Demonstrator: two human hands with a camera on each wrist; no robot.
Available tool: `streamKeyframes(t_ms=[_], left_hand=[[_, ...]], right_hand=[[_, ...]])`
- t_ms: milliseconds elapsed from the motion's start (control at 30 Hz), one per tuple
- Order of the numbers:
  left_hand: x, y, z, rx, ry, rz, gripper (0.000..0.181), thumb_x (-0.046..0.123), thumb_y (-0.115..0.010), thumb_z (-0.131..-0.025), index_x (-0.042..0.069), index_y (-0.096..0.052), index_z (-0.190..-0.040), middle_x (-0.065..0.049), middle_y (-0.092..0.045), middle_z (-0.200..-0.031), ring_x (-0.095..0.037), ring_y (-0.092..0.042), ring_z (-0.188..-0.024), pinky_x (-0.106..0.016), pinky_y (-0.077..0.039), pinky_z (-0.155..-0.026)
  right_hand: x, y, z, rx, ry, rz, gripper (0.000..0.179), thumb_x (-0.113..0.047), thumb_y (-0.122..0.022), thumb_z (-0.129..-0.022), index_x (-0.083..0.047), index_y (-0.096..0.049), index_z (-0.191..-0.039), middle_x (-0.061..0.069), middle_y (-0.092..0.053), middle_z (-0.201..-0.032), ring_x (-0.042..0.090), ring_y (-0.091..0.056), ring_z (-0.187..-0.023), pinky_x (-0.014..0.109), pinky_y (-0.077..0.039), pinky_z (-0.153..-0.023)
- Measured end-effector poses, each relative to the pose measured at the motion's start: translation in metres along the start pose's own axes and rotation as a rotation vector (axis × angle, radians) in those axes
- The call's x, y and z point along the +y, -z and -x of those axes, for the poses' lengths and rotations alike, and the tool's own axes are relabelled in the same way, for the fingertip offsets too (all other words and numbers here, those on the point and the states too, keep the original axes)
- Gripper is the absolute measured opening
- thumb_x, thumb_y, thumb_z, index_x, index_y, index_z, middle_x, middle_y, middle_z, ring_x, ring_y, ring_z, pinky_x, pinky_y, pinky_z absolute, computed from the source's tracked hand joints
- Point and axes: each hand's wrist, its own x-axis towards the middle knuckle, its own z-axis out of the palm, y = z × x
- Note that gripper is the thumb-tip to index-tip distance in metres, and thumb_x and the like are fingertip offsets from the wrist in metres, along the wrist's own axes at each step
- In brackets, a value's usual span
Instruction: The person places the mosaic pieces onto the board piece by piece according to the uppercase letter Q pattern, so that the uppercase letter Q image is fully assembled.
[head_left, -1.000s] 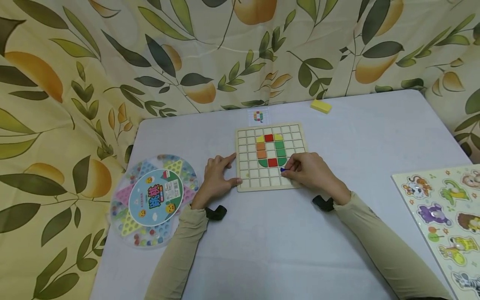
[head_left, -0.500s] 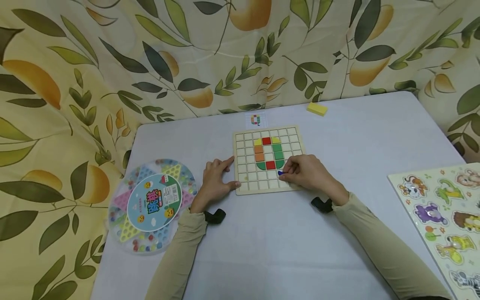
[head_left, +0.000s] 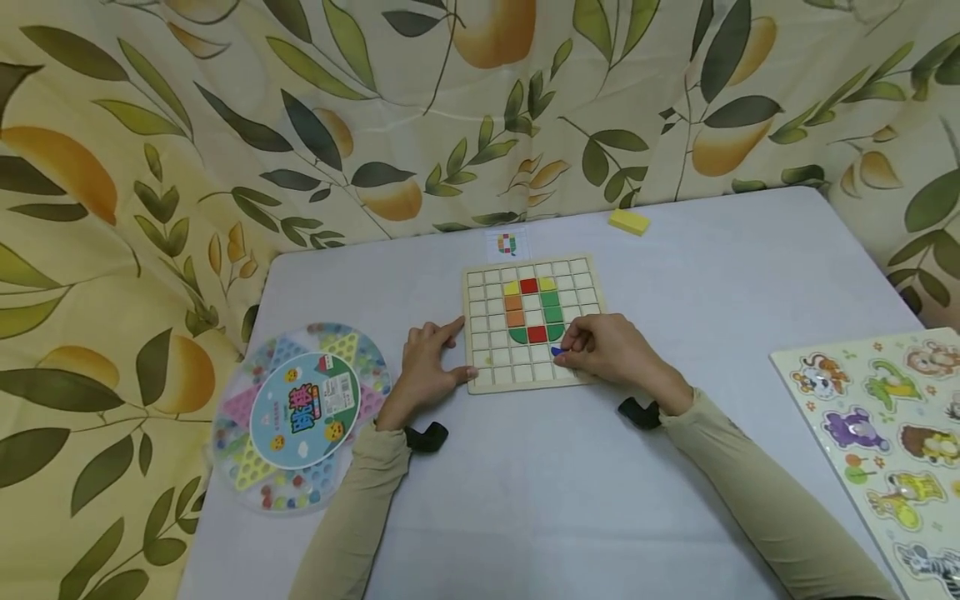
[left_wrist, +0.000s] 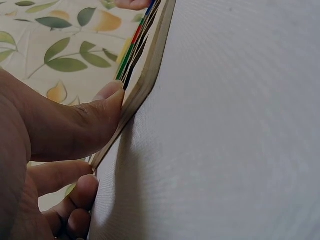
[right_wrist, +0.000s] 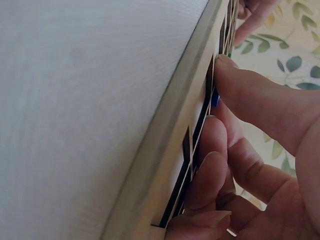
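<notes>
On the table lies a square wooden grid board (head_left: 522,375) bearing red, yellow, orange and green pieces in a closed ring. My right hand (head_left: 611,350) pinches a small dark blue piece (head_left: 557,351) between thumb and fingers, close over the cells below the ring's lower right corner. In the right wrist view a sliver of the blue piece (right_wrist: 215,98) shows beside the thumb; the rest is hidden by the fingers. My left hand (head_left: 427,367) rests against the board's left side, index finger and thumb spread apart and touching its edge.
A card (head_left: 507,244) printed with a similar coloured ring lies behind the board. Beyond it to the right is a yellow block (head_left: 628,222). A round Chinese checkers set (head_left: 303,408) lies left, and an animal puzzle board (head_left: 832,421) right. A patterned curtain hangs behind the table.
The head view has shifted slightly, so everything sits a little lower and further left. Both hands keep their places at the board, and the right still pinches the blue piece.
</notes>
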Motion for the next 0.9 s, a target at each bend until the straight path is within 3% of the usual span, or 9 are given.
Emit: streamKeyframes(t_ms=[500,733,833,900], left_hand=[[-0.001,-0.001,-0.010,0.015,-0.007,-0.001,0.084,0.026,-0.087,-0.086,0.015,-0.049,-0.160,-0.007,-0.053,-0.107,-0.026,-0.036,-0.101,-0.041,-0.028,-0.092],[0.002,0.000,-0.008,0.005,0.000,-0.010,0.085,0.027,-0.087,-0.086,0.014,-0.048,-0.160,-0.007,-0.054,-0.107,-0.026,-0.037,-0.101,-0.042,-0.029,-0.093],[0.004,0.005,-0.006,-0.033,-0.003,-0.003,0.085,0.029,-0.083,-0.091,0.011,-0.042,-0.163,-0.008,-0.055,-0.111,-0.026,-0.038,-0.104,-0.042,-0.032,-0.096],[0.007,0.012,-0.005,-0.065,-0.013,0.009,0.086,0.030,-0.079,-0.095,0.008,-0.035,-0.166,-0.011,-0.056,-0.117,-0.028,-0.040,-0.109,-0.045,-0.035,-0.100]], right_hand=[[0.004,0.005,-0.008,0.001,0.005,0.017,0.023,-0.025,-0.089,-0.087,-0.008,-0.074,-0.091,0.001,-0.069,-0.081,0.014,-0.058,-0.071,0.028,-0.045,-0.066],[0.007,0.011,-0.007,-0.015,0.020,-0.021,0.022,-0.027,-0.089,-0.087,-0.010,-0.075,-0.092,0.000,-0.068,-0.081,0.014,-0.058,-0.072,0.025,-0.046,-0.066],[0.010,0.023,-0.005,0.003,0.000,-0.031,0.024,-0.030,-0.084,-0.093,-0.008,-0.076,-0.100,0.003,-0.069,-0.086,0.019,-0.059,-0.077,0.028,-0.047,-0.069],[0.013,0.035,-0.002,0.061,-0.016,0.000,0.033,-0.034,-0.077,-0.099,-0.005,-0.074,-0.113,0.010,-0.071,-0.096,0.025,-0.062,-0.085,0.035,-0.049,-0.075]])
